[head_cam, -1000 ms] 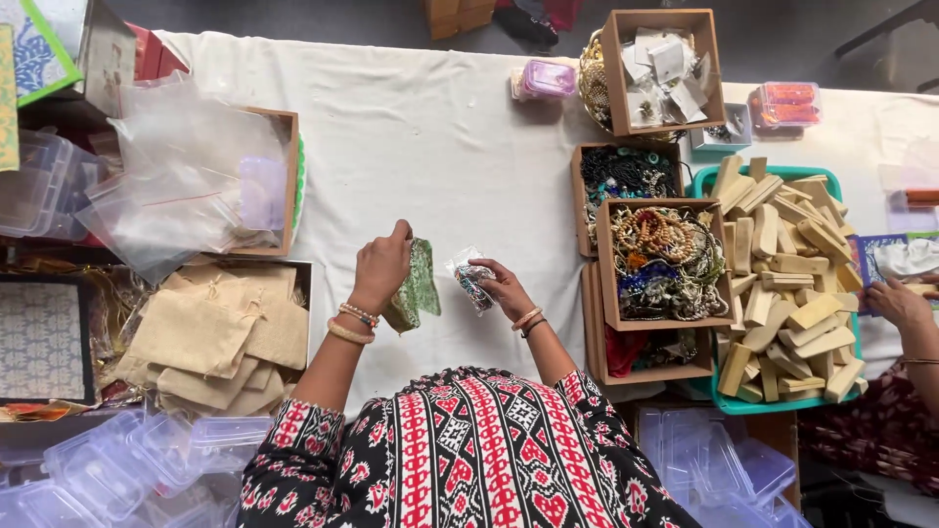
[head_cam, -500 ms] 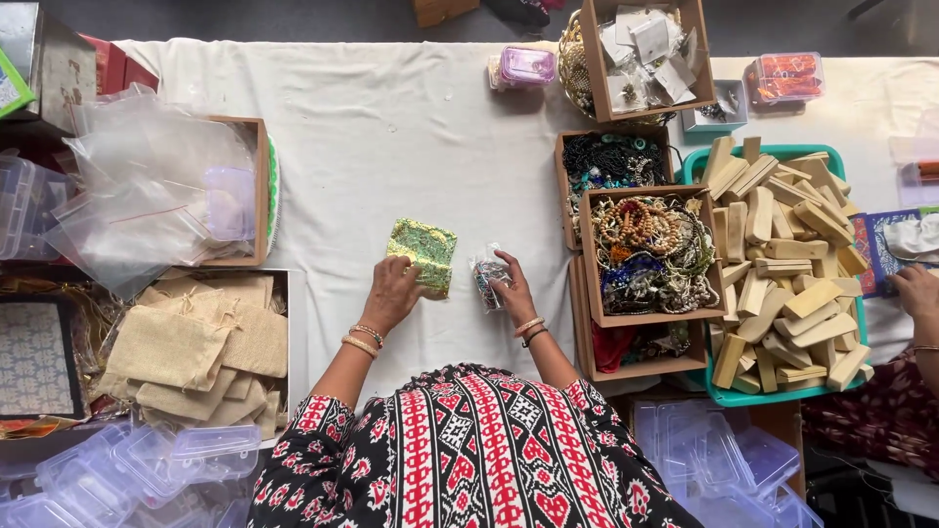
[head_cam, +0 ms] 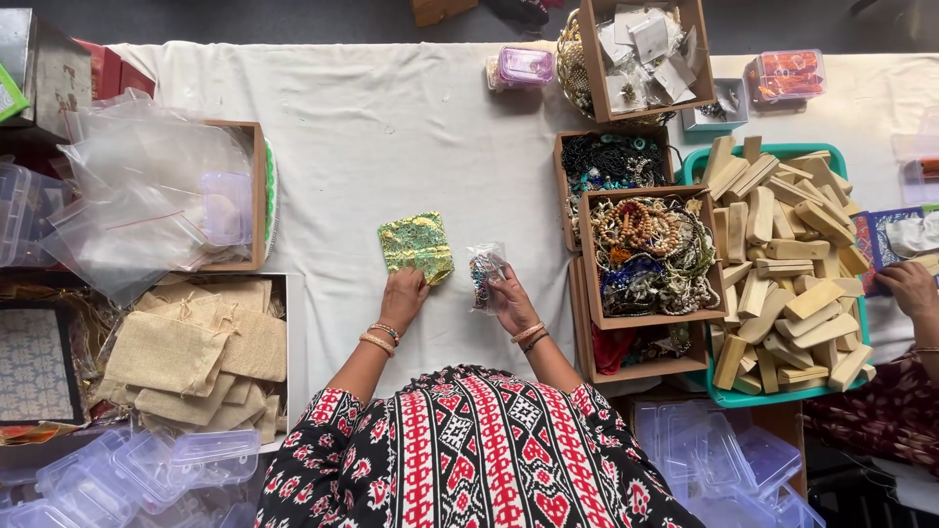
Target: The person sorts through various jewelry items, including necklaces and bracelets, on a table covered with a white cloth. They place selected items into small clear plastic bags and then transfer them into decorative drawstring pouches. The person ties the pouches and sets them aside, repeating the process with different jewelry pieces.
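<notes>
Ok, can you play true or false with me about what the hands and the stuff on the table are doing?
1. The left hand rests on a green and gold pouch lying flat on the white cloth. True.
2. The right hand holds a wooden block. False: it holds a small clear bag of beads.
3. The wooden blocks are piled in a teal tray. True.
4. The box of necklaces sits to the left of the pouch. False: it sits to the right, beside the teal tray.
5. The beige cloth bags are stacked on top of the wooden blocks. False: they lie in a box at the left of the table.
</notes>
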